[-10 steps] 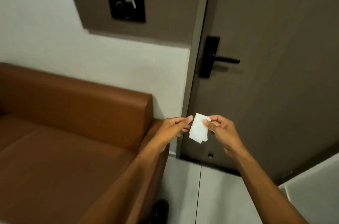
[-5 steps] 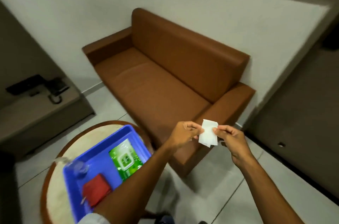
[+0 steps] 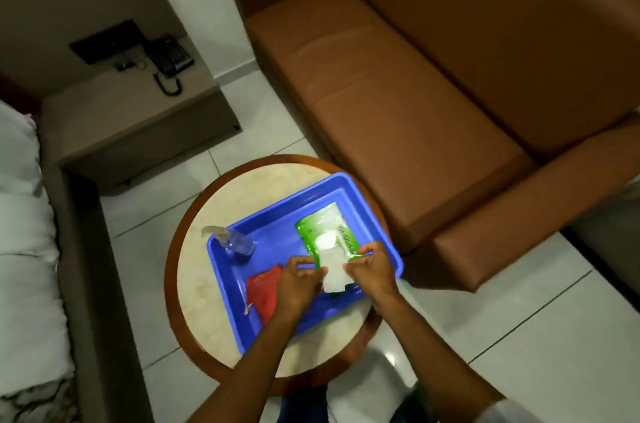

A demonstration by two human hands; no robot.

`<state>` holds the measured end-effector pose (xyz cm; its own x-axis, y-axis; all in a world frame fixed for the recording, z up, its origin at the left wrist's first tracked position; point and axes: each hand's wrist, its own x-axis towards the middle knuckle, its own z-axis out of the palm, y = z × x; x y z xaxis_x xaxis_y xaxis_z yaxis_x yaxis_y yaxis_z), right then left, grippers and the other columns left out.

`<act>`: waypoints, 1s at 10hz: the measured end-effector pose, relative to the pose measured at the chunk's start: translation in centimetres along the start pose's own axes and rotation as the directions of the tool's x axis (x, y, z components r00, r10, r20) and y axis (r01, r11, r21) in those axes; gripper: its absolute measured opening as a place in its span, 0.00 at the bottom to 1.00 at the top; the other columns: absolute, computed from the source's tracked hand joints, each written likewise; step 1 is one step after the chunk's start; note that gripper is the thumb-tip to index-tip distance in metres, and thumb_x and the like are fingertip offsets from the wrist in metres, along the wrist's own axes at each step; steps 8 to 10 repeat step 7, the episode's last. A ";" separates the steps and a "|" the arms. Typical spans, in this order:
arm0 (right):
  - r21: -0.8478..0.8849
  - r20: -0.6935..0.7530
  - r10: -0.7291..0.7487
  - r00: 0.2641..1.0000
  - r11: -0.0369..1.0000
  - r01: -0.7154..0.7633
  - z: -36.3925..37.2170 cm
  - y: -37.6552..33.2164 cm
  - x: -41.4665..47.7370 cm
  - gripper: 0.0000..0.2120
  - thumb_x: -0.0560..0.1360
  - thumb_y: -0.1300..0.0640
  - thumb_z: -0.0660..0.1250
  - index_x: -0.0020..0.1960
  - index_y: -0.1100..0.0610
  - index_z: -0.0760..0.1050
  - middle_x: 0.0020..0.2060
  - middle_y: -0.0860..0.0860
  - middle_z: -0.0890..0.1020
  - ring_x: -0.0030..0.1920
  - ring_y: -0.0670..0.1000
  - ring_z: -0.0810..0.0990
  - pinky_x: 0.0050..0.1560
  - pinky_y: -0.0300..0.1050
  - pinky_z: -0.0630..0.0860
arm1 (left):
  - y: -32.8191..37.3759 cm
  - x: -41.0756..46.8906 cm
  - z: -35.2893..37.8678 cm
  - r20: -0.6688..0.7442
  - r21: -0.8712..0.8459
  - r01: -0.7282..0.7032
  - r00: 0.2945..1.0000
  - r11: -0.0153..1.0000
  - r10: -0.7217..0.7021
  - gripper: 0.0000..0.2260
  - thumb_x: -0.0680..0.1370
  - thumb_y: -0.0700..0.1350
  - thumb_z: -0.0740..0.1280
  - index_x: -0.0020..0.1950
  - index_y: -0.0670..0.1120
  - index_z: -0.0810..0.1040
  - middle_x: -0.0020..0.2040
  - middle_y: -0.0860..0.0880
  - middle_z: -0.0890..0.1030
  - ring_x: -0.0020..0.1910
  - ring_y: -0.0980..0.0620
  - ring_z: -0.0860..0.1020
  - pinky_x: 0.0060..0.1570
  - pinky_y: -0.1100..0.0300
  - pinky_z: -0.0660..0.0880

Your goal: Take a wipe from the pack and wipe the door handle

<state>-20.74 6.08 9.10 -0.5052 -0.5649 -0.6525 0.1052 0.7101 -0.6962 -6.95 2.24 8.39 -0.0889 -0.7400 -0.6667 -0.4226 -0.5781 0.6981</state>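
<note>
A white wipe (image 3: 333, 270) is held between both my hands above a blue tray (image 3: 273, 235). My left hand (image 3: 298, 281) pinches its left edge, and my right hand (image 3: 371, 273) pinches its right edge. Just behind the wipe a green wipe pack (image 3: 323, 229) lies flat in the tray's right half, partly hidden by the wipe and my right hand. The door and its handle are out of view.
The tray sits on a small round table (image 3: 204, 270). It also holds a clear pump bottle (image 3: 232, 239) and a red cloth (image 3: 265, 291). A brown sofa (image 3: 433, 76) stands to the right, a bedside unit with a phone (image 3: 169, 58) at the back left, and a bed (image 3: 24, 249) far left.
The view has swung from the door, past the sofa, down to the table. Both hands, still pinching the wipe, now hang over the tray by the pack.
</note>
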 end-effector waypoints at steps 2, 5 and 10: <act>-0.184 0.085 -0.057 0.995 0.980 0.072 12.3 0.5 6.3 0.04 0.67 0.67 0.72 0.41 0.62 0.81 0.44 0.59 0.86 0.47 0.57 0.83 0.46 0.39 0.73 | -5.1 8.3 -6.7 -0.065 0.249 -0.077 0.993 0.966 0.096 0.04 0.75 0.39 0.71 0.49 0.42 0.84 0.46 0.43 0.85 0.47 0.46 0.83 0.50 0.56 0.75; -0.358 -0.004 -0.210 0.978 0.913 0.195 15.6 2.2 10.3 0.09 0.71 0.67 0.66 0.49 0.61 0.80 0.48 0.59 0.85 0.50 0.59 0.81 0.49 0.46 0.75 | -7.5 13.8 -7.6 0.150 0.647 -0.313 0.946 0.695 0.287 0.15 0.83 0.48 0.57 0.67 0.47 0.74 0.64 0.40 0.73 0.62 0.39 0.74 0.57 0.47 0.74; -0.492 -0.244 -0.243 0.939 0.865 0.096 5.3 1.4 5.4 0.08 0.74 0.61 0.61 0.49 0.55 0.77 0.49 0.59 0.84 0.53 0.62 0.80 0.54 0.53 0.73 | -3.4 9.0 -2.4 0.437 0.757 -0.577 0.796 0.306 0.420 0.19 0.83 0.55 0.53 0.72 0.52 0.67 0.72 0.47 0.69 0.67 0.44 0.70 0.61 0.50 0.69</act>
